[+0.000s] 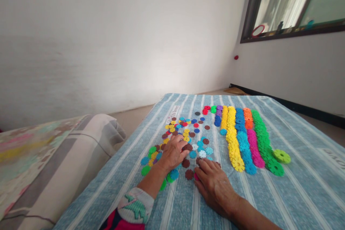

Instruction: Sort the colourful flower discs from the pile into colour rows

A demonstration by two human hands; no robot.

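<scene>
Left hand (174, 153) curled, right hand (214, 187) splayed, both on loose discs (192, 154); grasp cannot be told. Disc rows (242, 136) lie at 1 o'clock on striped mattress (296, 190).

Left sleeve (134, 205): cream knit, green pattern, right there at bottom centre!
Underneath: a bright pink-red garment (118, 221), bottom edge.
</scene>
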